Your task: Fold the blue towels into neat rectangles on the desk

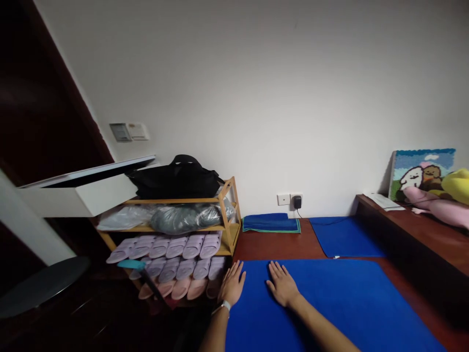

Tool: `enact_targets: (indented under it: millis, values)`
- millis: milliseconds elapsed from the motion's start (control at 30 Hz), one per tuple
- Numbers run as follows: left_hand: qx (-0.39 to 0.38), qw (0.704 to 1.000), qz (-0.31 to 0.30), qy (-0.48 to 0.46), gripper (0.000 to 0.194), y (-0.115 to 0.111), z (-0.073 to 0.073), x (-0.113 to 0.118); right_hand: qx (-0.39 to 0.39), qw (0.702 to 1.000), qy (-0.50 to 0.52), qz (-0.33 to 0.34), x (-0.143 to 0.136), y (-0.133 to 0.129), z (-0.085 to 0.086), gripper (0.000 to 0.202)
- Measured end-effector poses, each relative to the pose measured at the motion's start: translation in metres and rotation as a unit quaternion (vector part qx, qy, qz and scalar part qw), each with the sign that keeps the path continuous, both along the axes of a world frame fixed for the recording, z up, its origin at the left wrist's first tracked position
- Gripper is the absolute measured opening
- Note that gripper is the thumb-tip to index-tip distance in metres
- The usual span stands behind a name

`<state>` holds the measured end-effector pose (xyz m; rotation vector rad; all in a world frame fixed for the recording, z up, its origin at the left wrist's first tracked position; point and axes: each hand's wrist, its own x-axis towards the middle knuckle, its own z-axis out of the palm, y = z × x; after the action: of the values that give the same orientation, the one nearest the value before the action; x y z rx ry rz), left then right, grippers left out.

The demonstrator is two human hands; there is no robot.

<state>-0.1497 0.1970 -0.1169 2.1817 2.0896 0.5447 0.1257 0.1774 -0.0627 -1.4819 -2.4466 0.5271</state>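
A large blue cloth (340, 298) lies spread flat on the reddish-brown wooden surface in front of me. My left hand (232, 283) rests at the cloth's left edge, fingers stretched forward, with a watch or band (224, 306) on the wrist. Farther right, my right hand (283, 283) lies palm down on the cloth near its far edge, fingers extended. Neither hand grips anything. Beyond them, against the wall, is a folded blue cloth (271, 223) with green trim. Another blue cloth (348, 237) lies flat at the back right, a small white tag on its near edge.
A wooden rack (227, 215) with several rows of slippers (176, 248) and a black bag (179, 180) on top stands left. A white box (106, 193) juts out beside it. On the right, a raised ledge (421, 220) holds a pink plush toy (439, 208) and a picture (421, 171).
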Motion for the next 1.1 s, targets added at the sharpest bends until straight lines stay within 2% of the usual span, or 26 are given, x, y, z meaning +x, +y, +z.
enact_targets:
  millis: [33,100,200,267,367,533,600,667,767,900,1000,1100]
  values:
    - [-0.002,1.0,0.0,0.001,0.055,0.0,0.0,0.0,-0.011,1.0,-0.002,0.004,-0.008,0.002,0.0,0.074]
    - [-0.002,1.0,0.001,0.004,0.056,0.0,0.0,0.0,-0.019,1.0,-0.004,-0.004,-0.006,0.006,-0.004,0.074]
    - [0.0,1.0,0.001,0.007,0.056,0.001,-0.001,-0.002,-0.001,0.999,-0.005,-0.042,0.036,0.012,-0.014,0.073]
    - [0.003,1.0,0.0,0.007,0.057,0.002,-0.002,-0.002,0.014,0.997,-0.015,-0.08,0.084,0.014,-0.025,0.073]
    - [-0.002,1.0,-0.002,0.01,0.059,0.004,-0.003,-0.004,0.02,0.986,-0.056,-0.157,0.175,0.015,-0.042,0.076]
    - [0.004,1.0,-0.006,0.015,0.06,0.007,-0.004,-0.006,0.011,0.943,-0.145,-0.298,0.325,0.019,-0.068,0.078]
    - [0.012,1.0,-0.007,0.019,0.059,0.008,-0.005,-0.008,0.008,0.931,-0.163,-0.327,0.366,0.021,-0.075,0.078]
    - [0.017,1.0,-0.005,0.025,0.057,0.009,-0.006,-0.009,0.011,0.927,-0.167,-0.337,0.391,0.022,-0.08,0.078]
    - [0.015,0.999,-0.004,0.032,0.056,0.009,-0.004,-0.009,0.008,0.927,-0.17,-0.335,0.403,0.023,-0.079,0.079]
    - [-0.013,0.999,-0.009,0.039,0.058,0.007,0.006,-0.007,0.002,0.923,-0.184,-0.339,0.386,0.018,-0.066,0.078]
    - [-0.018,0.999,-0.014,0.041,0.057,0.005,0.015,-0.006,0.035,0.926,-0.173,-0.335,0.348,0.006,-0.054,0.077]
    - [-0.01,0.999,-0.018,0.042,0.056,-0.004,0.023,-0.003,0.075,0.947,-0.136,-0.28,0.28,-0.014,-0.043,0.074]
